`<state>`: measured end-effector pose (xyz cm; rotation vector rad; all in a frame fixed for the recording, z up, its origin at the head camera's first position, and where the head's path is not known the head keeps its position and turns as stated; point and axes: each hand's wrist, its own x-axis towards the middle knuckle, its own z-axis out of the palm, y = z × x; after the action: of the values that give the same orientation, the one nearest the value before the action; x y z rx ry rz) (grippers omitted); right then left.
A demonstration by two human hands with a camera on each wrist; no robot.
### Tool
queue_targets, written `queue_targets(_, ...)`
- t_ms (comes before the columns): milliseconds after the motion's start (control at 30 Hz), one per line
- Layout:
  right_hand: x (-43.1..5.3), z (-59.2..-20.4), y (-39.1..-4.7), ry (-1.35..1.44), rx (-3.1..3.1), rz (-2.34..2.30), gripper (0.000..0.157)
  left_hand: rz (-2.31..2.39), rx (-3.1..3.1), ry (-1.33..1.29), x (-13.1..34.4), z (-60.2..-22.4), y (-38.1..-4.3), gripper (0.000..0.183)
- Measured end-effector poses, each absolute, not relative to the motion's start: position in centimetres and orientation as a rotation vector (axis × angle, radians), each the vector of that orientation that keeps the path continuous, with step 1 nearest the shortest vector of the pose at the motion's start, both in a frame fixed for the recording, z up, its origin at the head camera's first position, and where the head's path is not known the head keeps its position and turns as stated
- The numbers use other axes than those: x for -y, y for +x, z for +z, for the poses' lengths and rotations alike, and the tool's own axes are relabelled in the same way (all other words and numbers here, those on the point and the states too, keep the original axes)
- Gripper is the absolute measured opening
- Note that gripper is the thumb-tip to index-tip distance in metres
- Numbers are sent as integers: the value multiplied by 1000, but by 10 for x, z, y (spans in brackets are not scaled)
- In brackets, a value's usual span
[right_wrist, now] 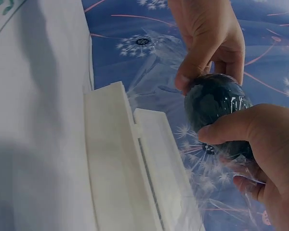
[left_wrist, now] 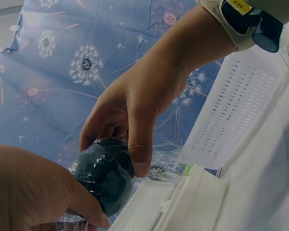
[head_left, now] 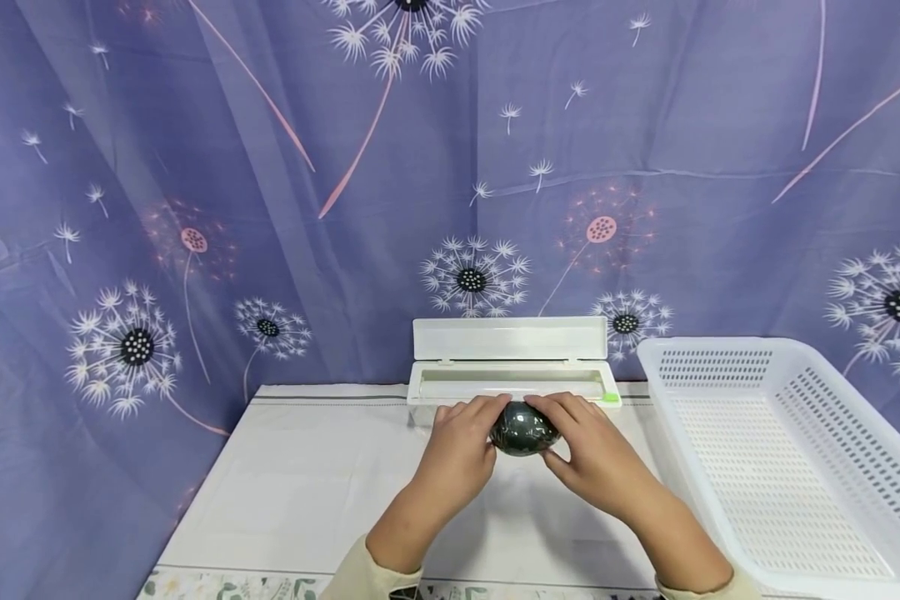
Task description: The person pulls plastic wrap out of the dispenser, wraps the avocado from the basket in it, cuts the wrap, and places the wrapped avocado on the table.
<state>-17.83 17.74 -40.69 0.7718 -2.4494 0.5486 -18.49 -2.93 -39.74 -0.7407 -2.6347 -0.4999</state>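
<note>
Held up between both hands is a dark green, rounded, glossy thing (head_left: pixel 523 428) with clear cling film (right_wrist: pixel 154 62) stretched over it. My left hand (head_left: pixel 459 450) grips its left side and my right hand (head_left: pixel 596 454) its right side, thumbs nearer me. In the left wrist view, crinkled film covers the round dark surface (left_wrist: pixel 105 178), and loose film trails off beyond the fingers. What kind of thing lies under the film I cannot tell. Just behind the hands stands a white cling film dispenser (head_left: pixel 510 382), its long lid (head_left: pixel 510 339) raised and a green slider (head_left: pixel 611 397) at its right end.
A large white perforated plastic basket (head_left: pixel 690 450) stands on the right of the table, beside my right forearm. The table carries a white cloth (head_left: pixel 292 475) with a leafy printed border at the front. A purple dandelion-patterned curtain (head_left: pixel 390 250) hangs behind and along the left.
</note>
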Motion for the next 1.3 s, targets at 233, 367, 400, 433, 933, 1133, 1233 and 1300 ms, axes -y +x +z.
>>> queue_targets(233,-178,-416,-178,789,2496,573,67,-512,2687,-760,31,-402,-183,66)
queue_targets(367,-178,-421,-178,806,2518,590,67,-549,2741,-772,32,-405,-183,67)
queue_targets(400,-178,-421,-178,810,2521,592,67,-561,2753,-774,32,-406,-183,67)
queue_targets(433,-178,-422,-178,814,2523,594,67,-569,2764,-777,33,-407,-183,68)
queue_targets(933,-179,-430,-179,831,2587,637,63,-619,2831,-765,34,-421,-186,69)
queue_targets(1133,-180,-434,-183,832,2677,700,63,-676,2877,-727,32,-427,-187,71)
queue_targets(1233,-181,-437,-185,844,2709,727,63,-712,2904,-720,31,-429,-189,73)
queue_targets(1300,-182,-438,-187,857,2715,741,63,-718,2916,-723,31,-431,-189,75)
